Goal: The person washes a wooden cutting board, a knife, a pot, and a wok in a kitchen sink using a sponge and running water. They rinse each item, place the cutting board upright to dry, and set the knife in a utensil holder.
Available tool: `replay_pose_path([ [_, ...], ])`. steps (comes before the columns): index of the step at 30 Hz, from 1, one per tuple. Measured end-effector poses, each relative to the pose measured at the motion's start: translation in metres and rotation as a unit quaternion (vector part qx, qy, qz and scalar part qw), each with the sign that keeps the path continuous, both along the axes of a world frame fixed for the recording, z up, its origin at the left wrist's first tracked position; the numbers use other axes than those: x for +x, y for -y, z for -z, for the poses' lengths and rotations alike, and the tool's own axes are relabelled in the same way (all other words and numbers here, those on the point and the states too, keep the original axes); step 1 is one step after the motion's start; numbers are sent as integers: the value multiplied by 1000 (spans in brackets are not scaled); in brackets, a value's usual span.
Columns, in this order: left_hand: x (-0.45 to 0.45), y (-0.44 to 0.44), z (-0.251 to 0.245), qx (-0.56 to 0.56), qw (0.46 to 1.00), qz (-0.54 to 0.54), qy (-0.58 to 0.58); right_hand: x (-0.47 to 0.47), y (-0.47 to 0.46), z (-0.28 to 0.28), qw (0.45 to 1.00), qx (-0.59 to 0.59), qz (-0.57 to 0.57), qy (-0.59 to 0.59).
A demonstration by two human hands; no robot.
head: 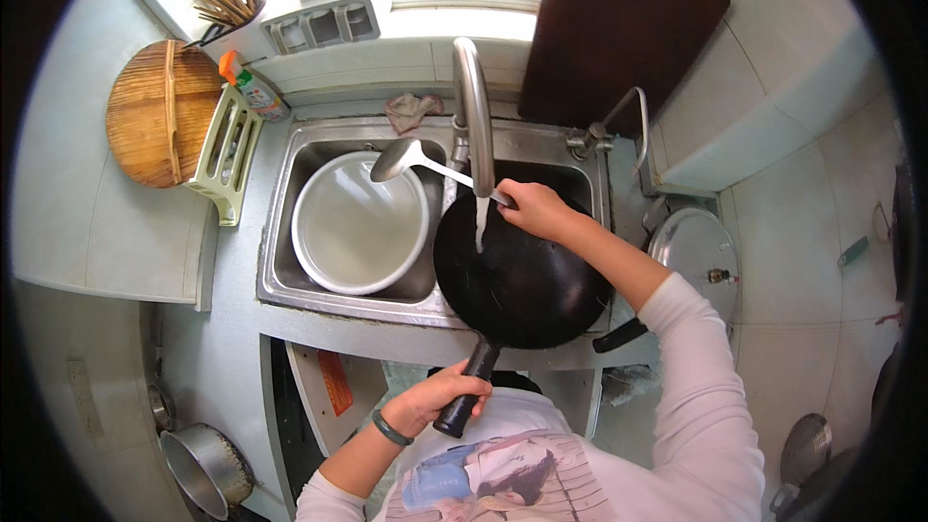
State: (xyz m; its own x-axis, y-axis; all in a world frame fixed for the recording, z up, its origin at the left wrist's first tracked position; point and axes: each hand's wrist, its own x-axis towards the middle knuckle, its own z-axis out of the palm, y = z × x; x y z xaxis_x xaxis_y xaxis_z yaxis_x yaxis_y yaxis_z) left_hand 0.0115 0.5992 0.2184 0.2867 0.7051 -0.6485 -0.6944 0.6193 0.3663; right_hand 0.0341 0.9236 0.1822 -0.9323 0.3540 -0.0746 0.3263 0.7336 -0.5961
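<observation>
My left hand point(444, 393) grips the black handle of a dark wok point(522, 283), which rests over the right sink basin. My right hand point(535, 209) holds a metal ladle point(397, 161) by its handle, with the bowl end pointing left above the other basin. Water runs from the curved steel faucet point(475, 109) into the wok, passing close to the ladle's handle. In the left basin sits a white-rimmed round tub point(297, 243) with cloudy water in it.
A pressure cooker point(692, 250) stands right of the sink. Behind are a dark board point(616, 29), a pink cloth point(412, 112) and a small tap point(596, 138). A spray bottle point(261, 98), green rack point(230, 196) and wooden lid point(145, 116) are at left. A metal pot point(206, 467) sits lower left.
</observation>
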Motion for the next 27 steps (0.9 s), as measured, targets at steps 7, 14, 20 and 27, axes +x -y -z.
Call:
replay_pose_path([
  [7, -2, -1, 3, 8, 1000, -1, -2, 128, 16, -82, 909, -387, 122, 99],
  [14, 0, 1, -1, 10, 1000, -6, -22, 190, 60, -86, 654, -650, 379, 75],
  [20, 0, 1, -3, 3, 1000, -5, -26, 198, 63, -67, 552, -693, 463, -19],
  [27, 1, 3, 7, 31, 999, -6, -15, 240, 44, -56, 570, -655, 416, -270],
])
